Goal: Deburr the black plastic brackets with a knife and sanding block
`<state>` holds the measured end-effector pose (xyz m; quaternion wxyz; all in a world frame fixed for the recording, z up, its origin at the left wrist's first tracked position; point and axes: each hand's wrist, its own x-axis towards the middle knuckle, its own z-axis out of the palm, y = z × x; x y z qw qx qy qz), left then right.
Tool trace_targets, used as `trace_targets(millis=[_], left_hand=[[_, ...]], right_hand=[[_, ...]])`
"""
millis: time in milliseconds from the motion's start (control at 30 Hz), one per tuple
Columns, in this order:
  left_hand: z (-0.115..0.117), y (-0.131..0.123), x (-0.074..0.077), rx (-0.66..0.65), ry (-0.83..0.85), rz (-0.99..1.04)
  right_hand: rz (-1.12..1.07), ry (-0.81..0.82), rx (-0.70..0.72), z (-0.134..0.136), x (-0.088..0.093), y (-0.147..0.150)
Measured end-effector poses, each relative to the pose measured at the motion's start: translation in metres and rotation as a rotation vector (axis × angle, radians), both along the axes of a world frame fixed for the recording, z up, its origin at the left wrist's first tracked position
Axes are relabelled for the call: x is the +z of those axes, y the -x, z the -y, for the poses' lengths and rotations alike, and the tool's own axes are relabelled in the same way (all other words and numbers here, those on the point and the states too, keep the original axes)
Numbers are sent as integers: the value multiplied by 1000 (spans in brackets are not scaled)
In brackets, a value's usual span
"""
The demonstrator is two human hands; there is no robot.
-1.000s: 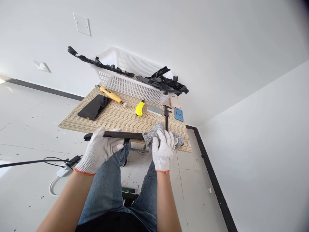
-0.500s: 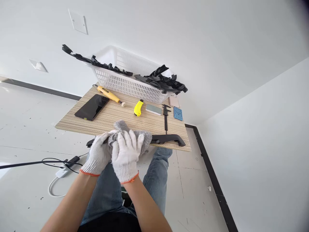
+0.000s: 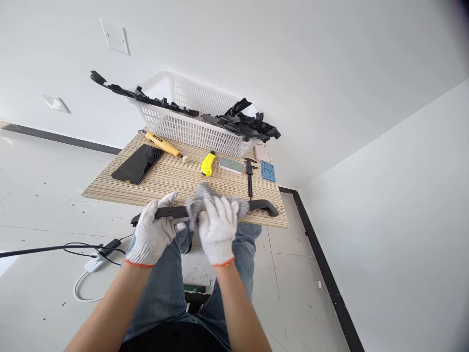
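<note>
A long black plastic trim piece (image 3: 172,212) lies across the table's near edge, its curved end at the right. My left hand (image 3: 154,232), in a white knit glove with an orange cuff, is closed around its left part. My right hand (image 3: 219,230), gloved the same way, presses a grey cloth (image 3: 204,193) onto the middle of the piece. The cloth wraps over the piece and hides that stretch of it. Part of the cloth is blurred.
On the striped wooden table (image 3: 176,178) lie a black phone (image 3: 138,164), a yellow pen-shaped tool (image 3: 163,143), a yellow cutter (image 3: 208,164), a grey block (image 3: 231,165), black calipers (image 3: 249,177) and a blue card (image 3: 268,171). Behind them, a white basket (image 3: 190,134) holds black plastic parts (image 3: 242,122).
My right hand has slid the cloth rightward along the trim piece, away from my left hand. More of the piece's left part now shows. My left hand stays on the left part.
</note>
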<state>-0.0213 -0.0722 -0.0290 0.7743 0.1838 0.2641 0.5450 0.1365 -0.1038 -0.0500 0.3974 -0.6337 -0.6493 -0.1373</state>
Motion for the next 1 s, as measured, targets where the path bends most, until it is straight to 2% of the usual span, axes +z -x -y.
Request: trace_targets(millis=[200,267,333,467,567,633,767,867,1000], left_hand=[[2,2,-1,-10,-17,5],[3,0,-1,-28,-18,15],[2,-2,-1,-36,-25,32],[1,-3,0,-15,-43,15],[0,-4,-1,-14,-9,-46],[-1,-5,-3,33,7,-79],[-5,-6,-11,236,10,-164],[-8,-6,-15,304,10,-255],[-6,-7,-17,316,21,-231]], right_hand=[[43,37,-317,5,-15,-104],[29,57,-346,6,-18,-119],[-2,45,-380,4,-18,-118],[-78,18,-442,-1,-6,-80],[-73,103,-198,-4,11,-30],[-65,119,-29,-5,20,6],[24,133,95,-3,21,63],[40,151,90,3,13,79],[97,166,172,10,5,73]])
